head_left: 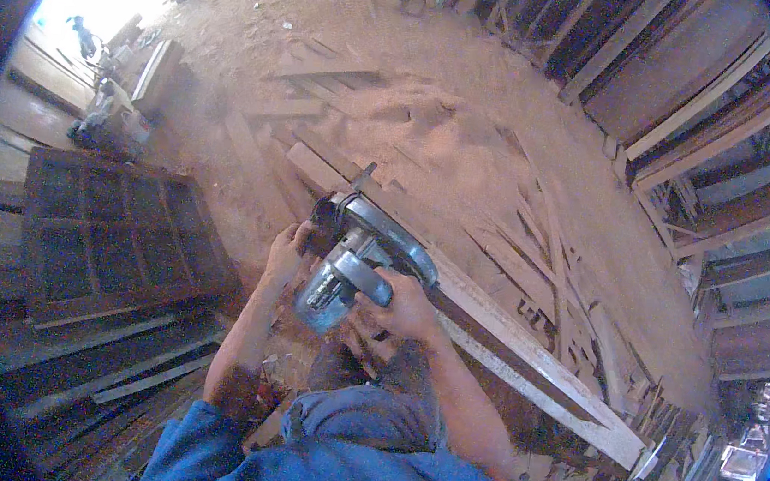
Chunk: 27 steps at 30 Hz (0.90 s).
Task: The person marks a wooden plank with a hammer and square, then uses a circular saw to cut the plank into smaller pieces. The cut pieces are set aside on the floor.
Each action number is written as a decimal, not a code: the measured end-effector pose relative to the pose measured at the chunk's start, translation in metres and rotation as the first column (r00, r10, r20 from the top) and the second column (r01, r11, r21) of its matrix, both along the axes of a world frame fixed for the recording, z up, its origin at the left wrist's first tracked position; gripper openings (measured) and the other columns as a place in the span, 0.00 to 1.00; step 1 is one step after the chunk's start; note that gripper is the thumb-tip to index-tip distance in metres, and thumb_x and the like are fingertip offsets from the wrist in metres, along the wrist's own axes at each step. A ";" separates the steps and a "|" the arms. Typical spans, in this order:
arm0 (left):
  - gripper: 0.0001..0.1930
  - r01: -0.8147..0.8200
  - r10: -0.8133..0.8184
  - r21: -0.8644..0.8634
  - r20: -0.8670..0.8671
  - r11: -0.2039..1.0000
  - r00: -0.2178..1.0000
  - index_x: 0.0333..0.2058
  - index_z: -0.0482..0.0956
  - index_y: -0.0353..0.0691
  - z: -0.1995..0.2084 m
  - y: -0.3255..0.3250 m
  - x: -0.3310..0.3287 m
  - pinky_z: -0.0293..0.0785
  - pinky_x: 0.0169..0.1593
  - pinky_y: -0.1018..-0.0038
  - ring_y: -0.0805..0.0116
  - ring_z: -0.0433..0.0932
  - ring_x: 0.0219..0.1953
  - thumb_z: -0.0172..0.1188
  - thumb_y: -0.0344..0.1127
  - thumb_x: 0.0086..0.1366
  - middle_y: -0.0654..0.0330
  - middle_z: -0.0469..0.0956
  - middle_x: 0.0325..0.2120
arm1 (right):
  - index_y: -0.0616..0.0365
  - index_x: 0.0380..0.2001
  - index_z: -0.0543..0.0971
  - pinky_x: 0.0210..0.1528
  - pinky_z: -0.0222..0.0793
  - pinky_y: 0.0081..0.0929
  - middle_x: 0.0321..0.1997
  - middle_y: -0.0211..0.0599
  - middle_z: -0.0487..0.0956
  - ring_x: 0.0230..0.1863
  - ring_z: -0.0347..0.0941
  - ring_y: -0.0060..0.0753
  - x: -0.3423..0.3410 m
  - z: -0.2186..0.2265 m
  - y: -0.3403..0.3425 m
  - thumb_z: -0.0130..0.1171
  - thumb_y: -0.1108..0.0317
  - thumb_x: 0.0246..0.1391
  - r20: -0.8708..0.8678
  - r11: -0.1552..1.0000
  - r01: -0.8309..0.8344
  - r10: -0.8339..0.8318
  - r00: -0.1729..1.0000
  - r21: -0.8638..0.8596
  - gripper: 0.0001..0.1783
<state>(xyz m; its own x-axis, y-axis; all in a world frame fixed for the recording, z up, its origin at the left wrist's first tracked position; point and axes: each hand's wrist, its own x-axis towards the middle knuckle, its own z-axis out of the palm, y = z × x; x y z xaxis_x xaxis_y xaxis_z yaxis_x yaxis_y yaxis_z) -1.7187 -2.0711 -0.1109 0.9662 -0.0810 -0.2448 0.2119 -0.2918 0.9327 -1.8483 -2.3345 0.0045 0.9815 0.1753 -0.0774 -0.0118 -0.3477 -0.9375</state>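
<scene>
A circular saw [322, 287] with a silver blade guard and motor body sits on a long, pale wooden plank [524, 336]. My right hand [410, 313] is wrapped round its curved rear handle. At the saw's left front, my left hand [286, 251] is closed against the dark part of the tool; its fingertips are partly hidden. The plank runs from beyond the saw down to the lower right. Alongside it lies a second pale strip [519, 383], meeting it near the right end. The blade itself cannot be seen.
A dark wooden frame with panes [117, 233] leans at the left, above stacked boards [123, 359]. Sawdust [416, 109] and loose offcuts [327, 73] cover the ground ahead. Scrap strips [555, 257] lie right of the plank. Upright boards [694, 113] line the right side.
</scene>
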 end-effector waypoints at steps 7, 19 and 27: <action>0.21 0.042 -0.161 0.425 0.248 0.904 0.955 0.44 0.82 0.38 0.029 -0.008 -0.015 0.74 0.46 0.62 0.54 0.81 0.40 0.53 0.52 0.70 0.49 0.83 0.38 | 0.60 0.39 0.80 0.40 0.73 0.37 0.32 0.43 0.80 0.36 0.79 0.41 -0.001 0.007 0.000 0.68 0.62 0.54 -0.044 0.999 0.023 -0.024 0.999 -0.032 0.15; 0.17 0.098 -0.183 0.384 0.191 0.918 0.964 0.46 0.80 0.40 0.054 -0.012 -0.016 0.76 0.47 0.64 0.47 0.80 0.41 0.57 0.47 0.67 0.48 0.82 0.36 | 0.62 0.38 0.81 0.36 0.76 0.38 0.33 0.47 0.83 0.32 0.82 0.48 -0.001 0.020 -0.003 0.72 0.63 0.49 0.072 0.996 0.026 -0.019 0.997 -0.086 0.17; 0.24 0.034 0.003 0.232 -0.158 0.972 0.987 0.45 0.80 0.34 0.056 -0.015 -0.015 0.74 0.47 0.62 0.50 0.80 0.41 0.53 0.52 0.70 0.47 0.82 0.37 | 0.61 0.36 0.80 0.36 0.76 0.41 0.32 0.50 0.82 0.34 0.82 0.53 -0.002 0.015 -0.004 0.70 0.60 0.50 0.006 0.991 -0.017 0.018 1.000 -0.133 0.17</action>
